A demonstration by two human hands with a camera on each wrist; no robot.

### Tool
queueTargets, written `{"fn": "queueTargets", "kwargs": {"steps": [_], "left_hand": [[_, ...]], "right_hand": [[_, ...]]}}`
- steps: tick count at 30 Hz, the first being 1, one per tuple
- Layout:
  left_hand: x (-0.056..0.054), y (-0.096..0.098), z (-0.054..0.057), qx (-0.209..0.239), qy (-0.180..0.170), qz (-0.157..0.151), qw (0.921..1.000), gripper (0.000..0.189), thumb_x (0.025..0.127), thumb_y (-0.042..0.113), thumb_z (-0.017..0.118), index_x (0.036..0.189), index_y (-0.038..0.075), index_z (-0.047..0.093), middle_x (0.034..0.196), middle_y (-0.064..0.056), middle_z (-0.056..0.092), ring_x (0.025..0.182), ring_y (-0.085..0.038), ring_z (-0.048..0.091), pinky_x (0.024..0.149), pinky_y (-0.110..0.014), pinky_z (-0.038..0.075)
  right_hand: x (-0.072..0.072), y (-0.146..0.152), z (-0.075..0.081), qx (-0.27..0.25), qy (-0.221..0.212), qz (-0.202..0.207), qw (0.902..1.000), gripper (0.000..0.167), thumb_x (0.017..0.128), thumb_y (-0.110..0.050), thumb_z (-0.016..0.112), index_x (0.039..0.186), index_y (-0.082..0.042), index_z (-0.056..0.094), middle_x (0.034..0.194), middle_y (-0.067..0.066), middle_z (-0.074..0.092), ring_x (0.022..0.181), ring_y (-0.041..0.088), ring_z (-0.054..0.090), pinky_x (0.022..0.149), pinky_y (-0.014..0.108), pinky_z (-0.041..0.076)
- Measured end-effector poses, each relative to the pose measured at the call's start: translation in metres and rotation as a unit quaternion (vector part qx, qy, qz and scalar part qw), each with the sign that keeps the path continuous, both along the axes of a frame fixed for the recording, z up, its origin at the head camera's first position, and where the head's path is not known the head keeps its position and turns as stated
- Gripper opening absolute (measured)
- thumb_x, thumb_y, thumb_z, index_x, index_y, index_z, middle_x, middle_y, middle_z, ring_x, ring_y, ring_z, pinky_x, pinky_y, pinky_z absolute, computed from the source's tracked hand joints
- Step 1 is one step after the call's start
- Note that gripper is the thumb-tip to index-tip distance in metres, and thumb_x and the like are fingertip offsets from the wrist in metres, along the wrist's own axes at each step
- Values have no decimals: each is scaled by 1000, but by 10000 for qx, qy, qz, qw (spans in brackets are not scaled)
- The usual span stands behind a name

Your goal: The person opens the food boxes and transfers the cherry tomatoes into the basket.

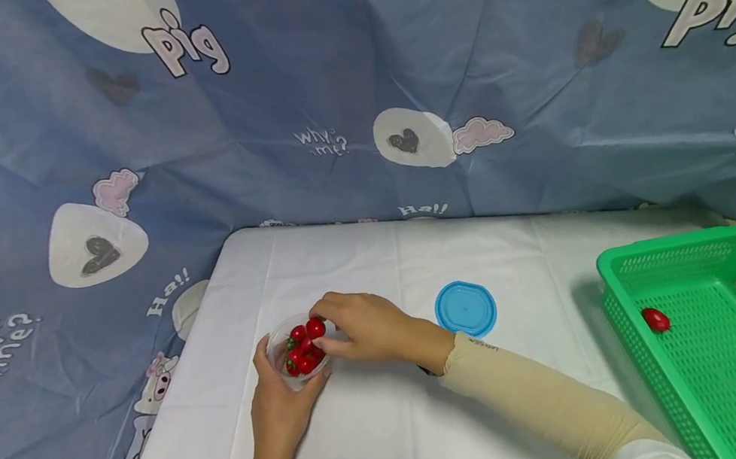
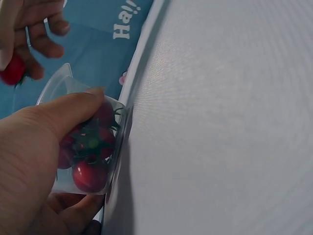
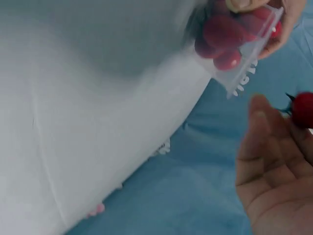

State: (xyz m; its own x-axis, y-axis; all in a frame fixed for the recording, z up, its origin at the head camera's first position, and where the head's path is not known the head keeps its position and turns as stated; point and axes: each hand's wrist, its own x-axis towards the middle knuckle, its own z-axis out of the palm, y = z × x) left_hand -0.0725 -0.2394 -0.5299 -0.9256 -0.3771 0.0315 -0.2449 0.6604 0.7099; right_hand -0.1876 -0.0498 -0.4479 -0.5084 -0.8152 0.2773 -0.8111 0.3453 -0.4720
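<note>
My left hand (image 1: 282,404) grips a small clear plastic container (image 1: 276,350), its thumb over one side and its fingers round the other. Several red cherry tomatoes (image 1: 302,352) with green stems are inside; in the left wrist view, some tomatoes (image 2: 91,175) show through the wall. Over the container, my right hand (image 1: 371,327) pinches one cherry tomato (image 1: 315,327) between thumb and fingers. That tomato (image 3: 303,110) shows its green stem in the right wrist view, apart from the container.
A blue plastic lid (image 1: 466,309) lies flat on the white-covered table (image 1: 392,439), beyond my right forearm. At the right stands a green basket (image 1: 650,371) with one red tomato (image 1: 655,319) in it. A printed blue cloth (image 1: 299,101) hangs behind the table.
</note>
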Motion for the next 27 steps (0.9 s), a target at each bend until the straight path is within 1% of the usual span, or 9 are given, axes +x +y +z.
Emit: {"fn": "queueTargets", "kwargs": {"steps": [5, 9, 12, 14, 16, 20, 24, 27], "left_hand": [[0, 1, 1, -51, 5, 56, 10000, 114, 81, 38, 91, 164, 13, 16, 153, -19, 52, 131, -51, 56, 96, -74, 47], [0, 0, 1, -86, -2, 57, 9999, 114, 82, 36, 91, 164, 12, 16, 153, -20, 53, 129, -53, 57, 95, -73, 48], [0, 0, 1, -96, -48, 83, 9999, 114, 82, 36, 91, 164, 12, 15, 153, -20, 53, 128, -53, 57, 95, -72, 48], [0, -1, 1, -127, -115, 127, 9998, 115, 82, 36, 90, 164, 13, 15, 152, -23, 52, 126, -55, 58, 94, -72, 49], [1, -2, 3, -153, -153, 167, 9996, 115, 82, 37, 90, 164, 13, 14, 151, -25, 52, 124, -56, 58, 93, -71, 49], [1, -2, 5, -168, -122, 184, 9996, 114, 82, 37, 90, 164, 14, 15, 151, -25, 53, 122, -57, 59, 91, -71, 50], [0, 0, 4, -83, -137, 162, 9997, 113, 82, 35, 90, 164, 14, 14, 152, -24, 52, 125, -56, 57, 93, -72, 49], [0, 2, 3, -10, -149, 133, 9998, 113, 83, 35, 90, 165, 15, 14, 154, -22, 51, 129, -54, 55, 96, -73, 47]], "right_hand": [[-4, 16, 11, 424, -79, 83, 9990, 25, 95, -22, 69, 118, -12, 68, 106, -5, 68, 79, 4, 57, 72, 19, 51], [-5, 31, 17, 516, -21, 37, 9987, 24, 93, -20, 70, 116, -13, 69, 101, -6, 67, 75, 5, 56, 69, 19, 50], [-5, 43, 22, 598, 64, -17, 9982, 24, 92, -19, 71, 115, -12, 69, 99, -5, 67, 74, 6, 56, 67, 20, 50], [-4, 53, 25, 715, 95, -11, 9974, 24, 92, -19, 71, 115, -11, 69, 99, -3, 67, 75, 7, 56, 68, 21, 50], [-2, 64, 29, 844, 115, 10, 9964, 23, 92, -19, 71, 114, -11, 68, 98, -3, 66, 77, 7, 55, 69, 21, 50], [3, 87, 40, 1019, 194, 33, 9946, 19, 93, -18, 72, 110, -13, 66, 95, -7, 62, 78, 7, 53, 69, 21, 50], [11, 113, 54, 1084, 226, 0, 9939, 16, 92, -16, 72, 106, -15, 65, 96, -8, 61, 77, 5, 51, 69, 21, 49], [17, 133, 61, 1079, 186, -137, 9939, 17, 90, -15, 72, 106, -15, 65, 96, -8, 61, 76, 4, 51, 67, 21, 49]]}}
